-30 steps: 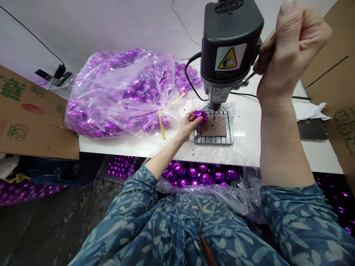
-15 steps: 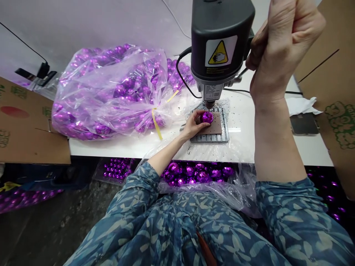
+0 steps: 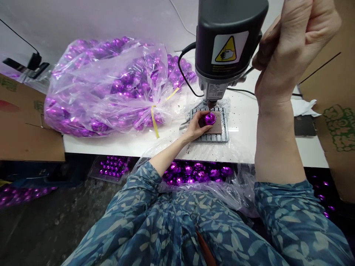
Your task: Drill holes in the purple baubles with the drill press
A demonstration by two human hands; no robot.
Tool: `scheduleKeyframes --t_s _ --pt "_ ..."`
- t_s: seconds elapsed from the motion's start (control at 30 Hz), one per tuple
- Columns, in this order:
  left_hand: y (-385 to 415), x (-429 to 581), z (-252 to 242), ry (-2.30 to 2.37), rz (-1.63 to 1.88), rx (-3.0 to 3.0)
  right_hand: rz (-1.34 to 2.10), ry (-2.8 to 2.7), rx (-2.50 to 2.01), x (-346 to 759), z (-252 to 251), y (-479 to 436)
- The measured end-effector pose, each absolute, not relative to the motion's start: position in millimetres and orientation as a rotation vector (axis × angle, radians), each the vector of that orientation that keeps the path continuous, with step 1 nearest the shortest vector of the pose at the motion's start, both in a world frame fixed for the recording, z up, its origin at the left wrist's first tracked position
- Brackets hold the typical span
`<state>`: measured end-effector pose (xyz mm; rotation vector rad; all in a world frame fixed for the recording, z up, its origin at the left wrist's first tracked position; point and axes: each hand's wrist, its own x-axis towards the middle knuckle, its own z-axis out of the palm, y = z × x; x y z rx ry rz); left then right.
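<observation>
Head view. Left hand (image 3: 197, 126): thumb and fingers pinch a purple ball (image 3: 210, 119) from its left side. The ball sits on a brown board (image 3: 217, 129), which lies on the metal base (image 3: 225, 133) of a drill (image 3: 231, 48), near the front edge of the tabletop (image 3: 111, 146), right of its middle. The drill's bit (image 3: 210, 109) is lowered to the top of the ball; whether it has entered the surface cannot be told.

Right hand (image 3: 298, 44): raised, fingers curled closed around the end of the lever (image 3: 247, 72) on the drill's right side; the gripped end is hidden by the hand. A warning label (image 3: 230, 48) faces the wearer.

Dark specks are scattered over the base and the tabletop around it. A clear bag (image 3: 105, 88) of purple balls, closed with a yellow tie (image 3: 154, 122), occupies the tabletop's left part, towards the back edge. Near the right edge lie a white tissue (image 3: 303, 108) and a dark flat object (image 3: 305, 126), partly overlapped by it. Below the front edge, further balls (image 3: 198, 172) rest in plastic film (image 3: 241, 195).
</observation>
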<state>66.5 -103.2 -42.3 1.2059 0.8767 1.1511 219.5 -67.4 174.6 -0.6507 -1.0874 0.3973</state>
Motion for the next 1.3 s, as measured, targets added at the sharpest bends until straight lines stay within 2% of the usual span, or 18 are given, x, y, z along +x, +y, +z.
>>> scheduleKeyframes --t_s 0.37,0.57,0.93,1.3 --pt "-110 70 -31 0.939 1.160 1.100 0.386 -1.098 -0.571 221 169 -72" --pt "-110 72 -33 0.907 1.169 0.990 0.288 -1.046 -0.554 215 145 -94" --pt "-110 70 -36 0.918 1.156 1.149 0.199 -0.950 -0.380 215 108 -94" --pt "-108 71 -38 0.902 1.163 1.011 0.135 -0.945 -0.527 220 75 -94"
